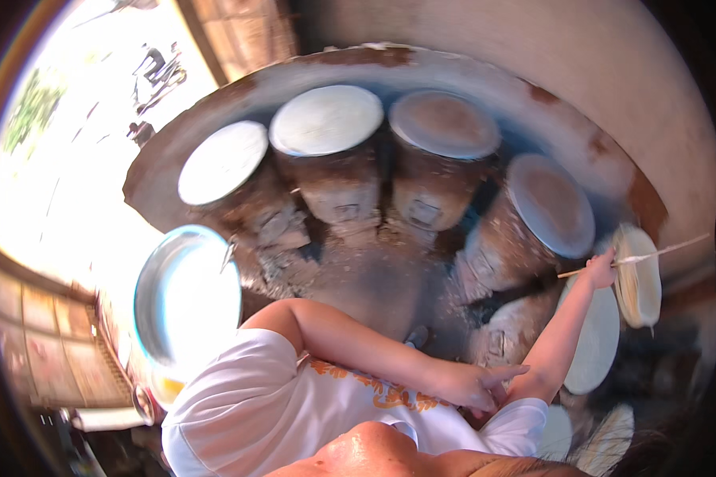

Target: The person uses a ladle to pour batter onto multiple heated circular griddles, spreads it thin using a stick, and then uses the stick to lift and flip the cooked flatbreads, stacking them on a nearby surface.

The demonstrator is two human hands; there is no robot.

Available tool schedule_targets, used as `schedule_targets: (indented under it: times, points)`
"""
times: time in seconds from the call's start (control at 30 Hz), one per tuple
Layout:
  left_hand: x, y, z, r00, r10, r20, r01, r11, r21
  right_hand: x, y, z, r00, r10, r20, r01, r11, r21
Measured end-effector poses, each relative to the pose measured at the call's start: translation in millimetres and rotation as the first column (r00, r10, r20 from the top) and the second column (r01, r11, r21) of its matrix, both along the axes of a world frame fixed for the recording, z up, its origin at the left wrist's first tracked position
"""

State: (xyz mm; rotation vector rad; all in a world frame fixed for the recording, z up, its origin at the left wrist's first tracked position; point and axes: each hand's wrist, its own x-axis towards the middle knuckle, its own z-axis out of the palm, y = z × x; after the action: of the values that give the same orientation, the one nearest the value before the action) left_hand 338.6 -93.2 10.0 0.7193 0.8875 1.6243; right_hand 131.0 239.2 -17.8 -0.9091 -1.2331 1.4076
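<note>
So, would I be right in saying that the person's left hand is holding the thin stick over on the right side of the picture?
Not quite: it is the right hand that holds the thin stick there, as the head view shows. The left hand is by the right arm.

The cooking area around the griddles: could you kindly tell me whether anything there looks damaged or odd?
Yes: the curved surround behind the griddles has brown patches interrupting its pale surface, possibly worn coating. Loose debris also lies untidily on the floor near the stoves.
</note>
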Motion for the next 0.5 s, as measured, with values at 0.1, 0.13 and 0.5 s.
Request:
schedule_targets:
  times: [0.1, 0.13, 0.5]
  points:
    - [-38.0, -125.6, 6.0, 0.961, 0.269, 0.061, -0.269, 0.963, -0.01, -54.9, -140.0, -5.6, 0.883, 0.458, 0.101, -0.469, 0.867, 0.167]
    - [-54.8, -175.0, 1.9, 0.868, 0.47, -0.161, -0.486, 0.87, -0.082, -55.5, -189.2, -7.1, 0.799, 0.559, 0.222, -0.598, 0.777, 0.195]
    - [-29.2, -571.0, -348.4, 0.17, 0.263, -0.95, -0.101, -0.954, -0.283, -17.0, -576.8, -113.1, -0.477, 0.556, 0.681, -0.604, -0.77, 0.205]
